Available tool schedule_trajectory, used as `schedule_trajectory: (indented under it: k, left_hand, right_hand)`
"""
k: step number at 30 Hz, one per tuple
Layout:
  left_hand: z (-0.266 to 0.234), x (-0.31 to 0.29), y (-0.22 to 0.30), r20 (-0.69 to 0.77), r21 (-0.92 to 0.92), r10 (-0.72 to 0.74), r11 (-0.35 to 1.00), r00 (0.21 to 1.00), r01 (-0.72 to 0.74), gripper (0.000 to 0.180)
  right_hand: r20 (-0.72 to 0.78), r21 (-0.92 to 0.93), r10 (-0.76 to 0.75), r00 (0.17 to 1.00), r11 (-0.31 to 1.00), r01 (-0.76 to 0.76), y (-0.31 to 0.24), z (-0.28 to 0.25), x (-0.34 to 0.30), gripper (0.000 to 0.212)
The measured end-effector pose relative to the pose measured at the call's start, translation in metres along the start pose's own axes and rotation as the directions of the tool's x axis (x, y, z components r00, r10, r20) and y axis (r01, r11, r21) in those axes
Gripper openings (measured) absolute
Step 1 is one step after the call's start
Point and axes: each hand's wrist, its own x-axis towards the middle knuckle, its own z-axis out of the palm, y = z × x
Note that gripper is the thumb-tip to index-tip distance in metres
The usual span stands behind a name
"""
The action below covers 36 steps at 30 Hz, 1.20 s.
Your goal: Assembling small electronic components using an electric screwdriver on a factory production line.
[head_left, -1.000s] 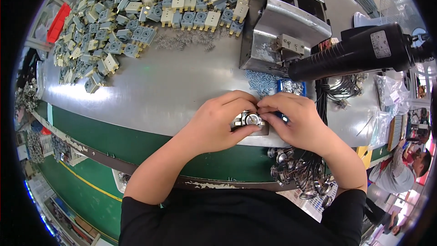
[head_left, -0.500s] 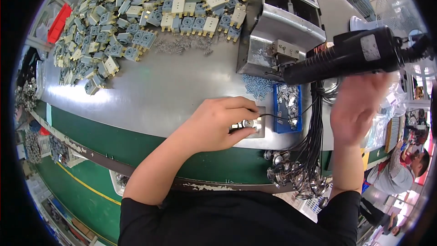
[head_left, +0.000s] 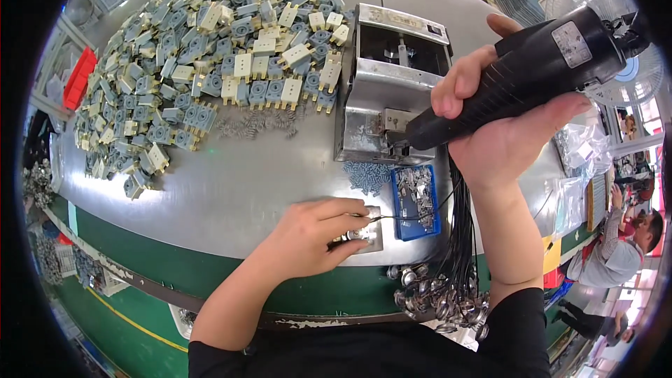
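Observation:
My left hand (head_left: 304, 238) pinches a small metal part (head_left: 357, 235) on a flat metal plate (head_left: 376, 242) near the table's front edge. A thin black wire runs from that part to the right, across a blue tray (head_left: 435, 229) of small metal pieces. The fingers cover much of the part. My right hand (head_left: 500, 147) is wrapped round a black power screwdriver (head_left: 518, 73), held tilted with its nose down to the left. That nose overlaps the front of a metal screw-feeder box (head_left: 392, 77); the bit cannot be made out.
Small blue screws (head_left: 367, 176) lie beside the tray. Black cables (head_left: 460, 217) hang over the front edge, ending in round metal parts (head_left: 444, 301). Grey-and-cream plastic blocks (head_left: 231, 49) heap at the back left, near loose springs (head_left: 259, 124). Another person (head_left: 616, 259) is at far right.
My right hand, blurred below the screwdriver before, has closed round it, and the screwdriver's nose has come toward the feeder. The view has shifted. My left hand keeps its pinch on the plate.

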Motion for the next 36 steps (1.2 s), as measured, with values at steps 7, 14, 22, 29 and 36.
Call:
schedule_trajectory:
  k: [7,14,22,29,36]
  left_hand:
    - [0.001,0.003,-0.005,-0.042,0.007,0.044,0.999,0.998,-0.044,0.025]
    - [0.001,0.004,-0.006,-0.027,0.000,0.040,0.999,0.999,-0.040,0.025]
    - [0.002,0.000,-0.002,-0.003,-0.015,0.012,1.000,1.000,-0.012,0.031]
    - [0.002,-0.002,-0.004,-0.023,-0.003,0.030,1.000,0.999,-0.030,0.029]
    - [0.003,-0.005,-0.009,-0.031,-0.001,0.031,1.000,0.999,-0.031,0.028]
  right_hand:
    - [-0.120,-0.009,0.016,0.993,1.000,-0.017,0.008,0.007,0.005,0.119]
    - [-0.118,-0.007,0.019,0.993,1.000,-0.020,0.009,0.008,0.003,0.116]
    - [-0.027,-0.107,0.033,0.999,0.994,-0.036,0.004,0.008,-0.009,0.119]
    - [0.146,0.246,0.139,0.979,0.954,-0.172,-0.020,0.012,-0.046,0.122]
    - [0.209,0.201,0.100,0.973,0.969,-0.143,-0.025,0.026,-0.084,0.117]
